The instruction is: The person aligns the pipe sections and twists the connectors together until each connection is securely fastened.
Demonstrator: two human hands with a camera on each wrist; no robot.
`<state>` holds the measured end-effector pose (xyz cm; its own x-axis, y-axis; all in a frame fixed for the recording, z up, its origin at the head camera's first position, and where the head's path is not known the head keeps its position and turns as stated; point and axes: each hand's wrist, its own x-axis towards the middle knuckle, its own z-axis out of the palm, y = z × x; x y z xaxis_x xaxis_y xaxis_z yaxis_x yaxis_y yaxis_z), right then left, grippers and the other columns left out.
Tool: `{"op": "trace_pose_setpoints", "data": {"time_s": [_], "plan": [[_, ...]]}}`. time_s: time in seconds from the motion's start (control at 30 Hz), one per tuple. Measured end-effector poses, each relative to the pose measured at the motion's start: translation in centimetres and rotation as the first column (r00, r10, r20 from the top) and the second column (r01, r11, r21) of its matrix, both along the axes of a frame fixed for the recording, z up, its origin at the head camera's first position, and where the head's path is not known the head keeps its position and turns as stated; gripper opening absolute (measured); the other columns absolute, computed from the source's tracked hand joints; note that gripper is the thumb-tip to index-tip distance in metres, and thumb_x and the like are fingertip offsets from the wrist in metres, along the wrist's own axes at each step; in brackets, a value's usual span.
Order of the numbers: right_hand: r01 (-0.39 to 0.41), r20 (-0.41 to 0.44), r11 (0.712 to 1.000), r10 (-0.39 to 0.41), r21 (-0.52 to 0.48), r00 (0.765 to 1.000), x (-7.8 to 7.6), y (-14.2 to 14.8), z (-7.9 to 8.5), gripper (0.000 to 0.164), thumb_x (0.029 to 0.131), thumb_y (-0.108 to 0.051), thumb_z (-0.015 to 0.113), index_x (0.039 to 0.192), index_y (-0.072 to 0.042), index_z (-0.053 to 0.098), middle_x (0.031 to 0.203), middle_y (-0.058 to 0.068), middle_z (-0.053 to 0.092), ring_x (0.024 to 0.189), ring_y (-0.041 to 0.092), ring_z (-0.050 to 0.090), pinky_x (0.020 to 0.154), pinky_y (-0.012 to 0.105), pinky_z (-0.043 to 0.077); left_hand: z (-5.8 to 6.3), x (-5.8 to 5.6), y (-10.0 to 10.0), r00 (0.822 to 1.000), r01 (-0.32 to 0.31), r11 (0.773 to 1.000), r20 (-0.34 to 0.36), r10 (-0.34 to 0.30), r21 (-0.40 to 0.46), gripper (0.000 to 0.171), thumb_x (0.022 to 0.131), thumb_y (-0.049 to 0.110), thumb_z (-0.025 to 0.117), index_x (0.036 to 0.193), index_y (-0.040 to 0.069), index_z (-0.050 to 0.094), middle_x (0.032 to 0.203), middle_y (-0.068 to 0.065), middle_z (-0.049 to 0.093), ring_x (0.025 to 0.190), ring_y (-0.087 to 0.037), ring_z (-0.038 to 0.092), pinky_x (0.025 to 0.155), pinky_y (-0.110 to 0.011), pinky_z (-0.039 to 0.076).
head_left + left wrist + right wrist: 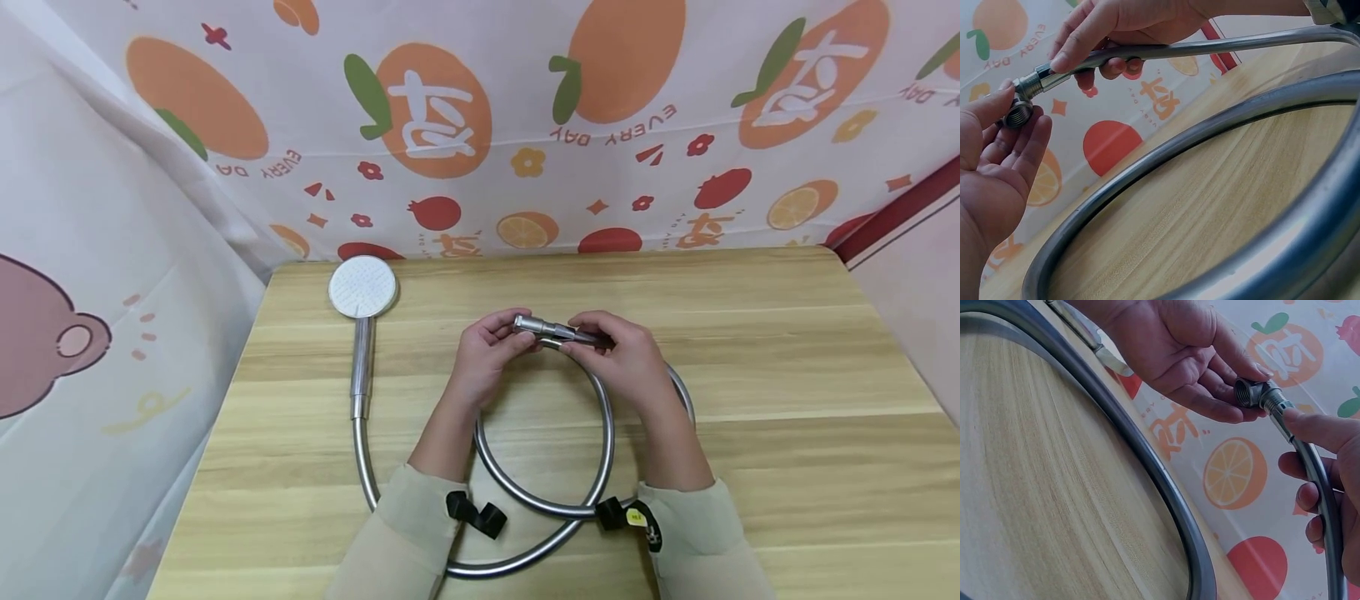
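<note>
My left hand [482,354] pinches a small metal elbow fitting [1017,114] between thumb and fingers; its threaded opening shows in both wrist views. My right hand [630,358] grips the end of a grey metal shower hose [1319,472], thumb on the shiny connector [1279,414] at its tip. Fitting and connector are lined up end to end, held above the wooden table [787,350]. From there the hose loops in a coil under both forearms. Its other end runs to a chrome shower head [363,286], lying at the left with its white spray face up.
Behind the table's far edge hangs a white cloth [517,192] printed with fruit. Another pale cloth [150,275] hangs at the left. Black straps [476,514] sit on the cuffs, close over the hose coil.
</note>
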<state>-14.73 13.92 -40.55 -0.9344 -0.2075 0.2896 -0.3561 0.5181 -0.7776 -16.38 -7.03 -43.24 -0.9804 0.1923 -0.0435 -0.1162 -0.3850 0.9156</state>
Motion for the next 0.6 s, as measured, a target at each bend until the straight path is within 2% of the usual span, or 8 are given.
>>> {"op": "trace_pose_setpoints", "data": {"time_s": [0.17, 0.4, 0.6], "plan": [[0.006, -0.018, 1.0, -0.005, 0.018, 1.0, 0.06, -0.14, 0.08, 0.024, 0.086, -0.029, 0.076, 0.107, -0.016, 0.073, 0.095, -0.004, 0.071, 0.078, 0.01, 0.06, 0.066, 0.021, 0.053, 0.01, 0.07, -0.06, 1.0, -0.002, 1.0, -0.001, 0.002, 0.005, 0.042, 0.09, -0.008, 0.063, 0.128, -0.019, 0.049, 0.098, -0.003, 0.071, 0.091, -0.014, 0.069, 0.085, -0.035, 0.06], [0.006, -0.043, 0.999, -0.003, 0.049, 0.999, 0.04, -0.26, 0.0, 0.025, 0.09, -0.03, 0.072, 0.108, -0.013, 0.075, 0.093, -0.003, 0.072, 0.077, 0.01, 0.058, 0.064, 0.021, 0.052, -0.02, 0.11, -0.26, 1.0, 0.004, 1.0, -0.005, -0.004, 0.006, 0.042, 0.09, -0.008, 0.064, 0.128, -0.019, 0.049, 0.098, -0.003, 0.072, 0.091, -0.013, 0.069, 0.085, -0.034, 0.06], [-0.005, -0.017, 0.999, 0.005, 0.033, 1.0, 0.06, 0.0, -0.03, 0.038, 0.083, -0.025, 0.08, 0.117, -0.014, 0.068, 0.09, 0.0, 0.07, 0.073, 0.013, 0.058, 0.063, 0.021, 0.052, -0.09, 0.1, -0.07, 1.0, 0.004, 1.0, -0.017, -0.004, 0.003, 0.04, 0.09, -0.008, 0.063, 0.127, -0.018, 0.051, 0.098, -0.003, 0.071, 0.09, -0.013, 0.069, 0.084, -0.033, 0.06]]}}
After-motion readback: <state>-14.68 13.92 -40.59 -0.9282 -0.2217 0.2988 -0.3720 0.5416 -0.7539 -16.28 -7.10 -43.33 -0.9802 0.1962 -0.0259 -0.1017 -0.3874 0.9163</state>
